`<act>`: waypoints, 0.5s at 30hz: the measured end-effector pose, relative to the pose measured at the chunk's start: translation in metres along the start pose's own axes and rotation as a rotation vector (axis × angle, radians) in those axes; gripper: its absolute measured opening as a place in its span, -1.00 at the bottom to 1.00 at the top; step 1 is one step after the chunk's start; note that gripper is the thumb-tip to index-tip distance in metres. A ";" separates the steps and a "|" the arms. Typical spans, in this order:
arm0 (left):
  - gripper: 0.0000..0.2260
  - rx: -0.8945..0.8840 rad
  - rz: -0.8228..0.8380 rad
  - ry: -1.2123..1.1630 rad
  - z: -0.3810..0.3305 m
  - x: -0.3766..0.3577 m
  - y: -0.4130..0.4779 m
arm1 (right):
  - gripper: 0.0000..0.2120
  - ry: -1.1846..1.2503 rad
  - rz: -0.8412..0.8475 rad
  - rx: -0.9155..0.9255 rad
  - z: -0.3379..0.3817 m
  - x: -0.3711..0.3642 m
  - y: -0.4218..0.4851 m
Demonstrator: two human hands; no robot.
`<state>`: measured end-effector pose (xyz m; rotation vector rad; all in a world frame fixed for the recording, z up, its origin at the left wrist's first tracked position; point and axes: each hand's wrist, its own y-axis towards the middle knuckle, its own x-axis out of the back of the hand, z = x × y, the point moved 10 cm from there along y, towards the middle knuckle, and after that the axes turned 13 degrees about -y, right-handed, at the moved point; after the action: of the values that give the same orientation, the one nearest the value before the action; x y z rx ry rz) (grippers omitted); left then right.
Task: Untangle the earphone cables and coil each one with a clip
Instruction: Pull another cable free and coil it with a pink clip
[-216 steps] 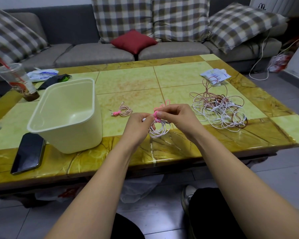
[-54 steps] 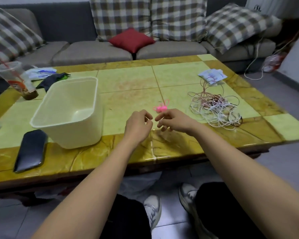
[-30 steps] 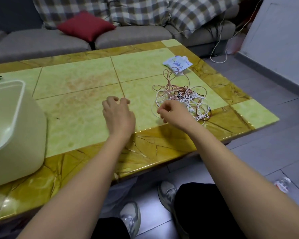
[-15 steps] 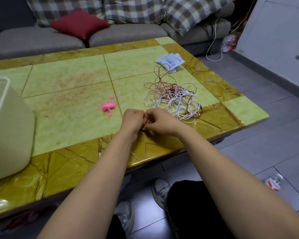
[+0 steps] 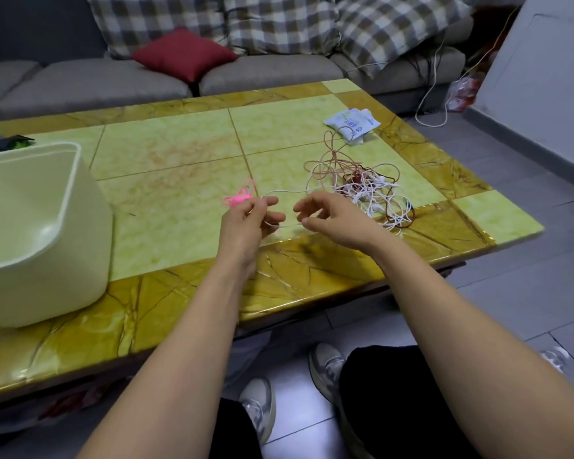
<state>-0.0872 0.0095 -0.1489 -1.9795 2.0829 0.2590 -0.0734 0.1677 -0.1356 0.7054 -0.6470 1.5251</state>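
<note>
A tangle of white and reddish-brown earphone cables (image 5: pixel 362 190) lies on the right part of the table (image 5: pixel 179 160). A small bunch of pink clips (image 5: pixel 238 195) sits just beyond my left hand. My left hand (image 5: pixel 249 220) pinches a white cable strand (image 5: pixel 284 191) that arcs right into the tangle. A second stretch of the same thin white cable runs from my left fingers to the thumb of my right hand (image 5: pixel 332 217). My right hand's fingers are curled and hold that stretch at the thumb. Both hands hover over the table's front part.
A large cream plastic bin (image 5: pixel 30 226) stands on the table's left. A white and blue packet (image 5: pixel 352 122) lies at the far right, touching the tangle's brown loop. A sofa with a red cushion (image 5: pixel 183 54) is behind. My shoes and knees show below the table edge.
My hands, pressed together half a second ago, have moved apart with a white strand stretched between them. The view has swung left, showing more of the bin.
</note>
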 end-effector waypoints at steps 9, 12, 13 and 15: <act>-0.76 -0.160 -0.091 0.159 -0.027 0.052 -0.004 | -0.79 -0.254 -0.310 -0.131 0.010 0.029 0.012; -0.77 -0.239 -0.137 0.260 -0.036 0.061 -0.008 | -0.54 -0.275 -0.164 0.070 0.040 -0.001 0.018; -0.76 -0.271 -0.178 0.298 -0.040 0.066 -0.010 | -0.53 -0.352 -0.052 0.087 0.041 -0.017 0.019; -0.73 -0.326 -0.316 0.388 -0.048 0.081 -0.015 | -0.70 -0.462 0.060 0.047 0.031 -0.031 0.021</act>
<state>-0.0784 -0.0833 -0.1271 -2.7033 1.9910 0.1697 -0.0915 0.1228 -0.1385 1.0983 -0.9857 1.4438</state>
